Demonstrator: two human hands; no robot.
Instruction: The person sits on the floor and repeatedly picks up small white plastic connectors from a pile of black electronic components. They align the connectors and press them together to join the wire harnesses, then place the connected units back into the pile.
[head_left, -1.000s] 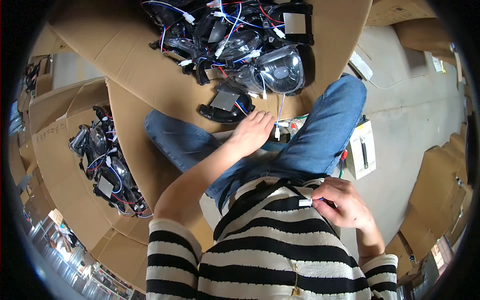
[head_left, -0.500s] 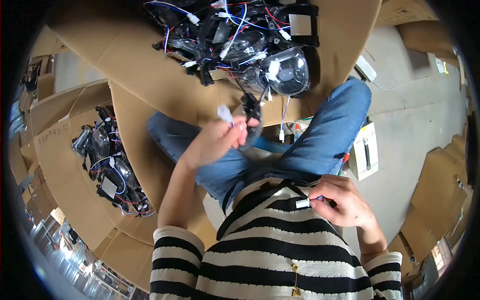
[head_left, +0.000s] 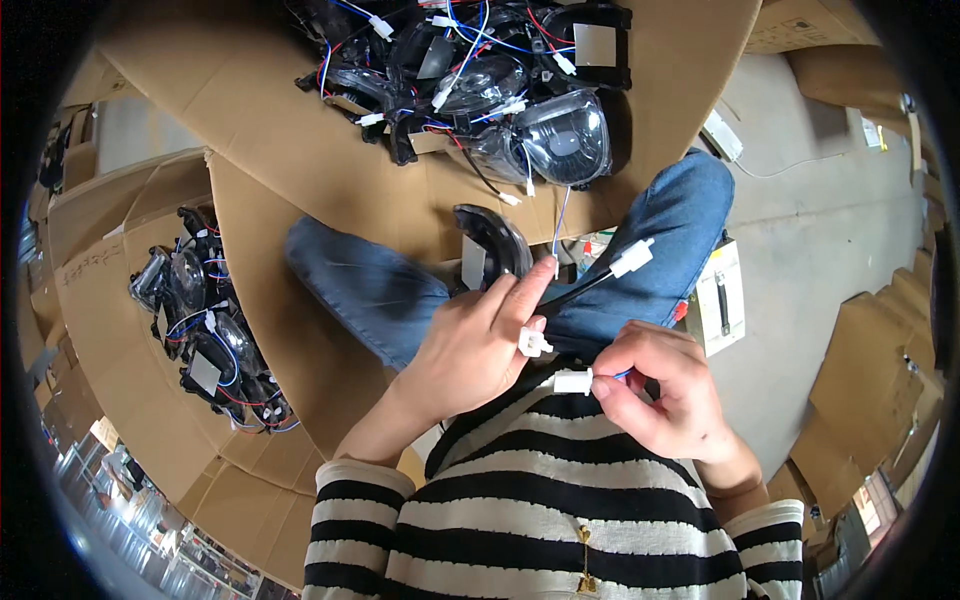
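Note:
My left hand (head_left: 478, 345) holds a black curved lamp unit (head_left: 503, 238) from above, its fingers covering part of it. A white wire connector (head_left: 533, 343) sticks out beside my left thumb. From the same hand a black cable runs to another white connector (head_left: 632, 258) over my right knee. My right hand (head_left: 660, 388) pinches a white plug (head_left: 573, 382) with a blue wire at its back. The plug's front faces left, close to the connector at my left hand but apart from it.
A large cardboard box (head_left: 270, 160) in front holds several clear-and-black lamps (head_left: 565, 138) with loose wires. Another box (head_left: 130, 340) at left holds more lamps (head_left: 215, 330). Right of my knee stand a white case (head_left: 722, 300) and a white power strip (head_left: 722, 135) with a cord.
My left hand has drawn the lamp back toward my body and turned it, bringing its connector near the right hand's plug. My right hand has shifted slightly up and left.

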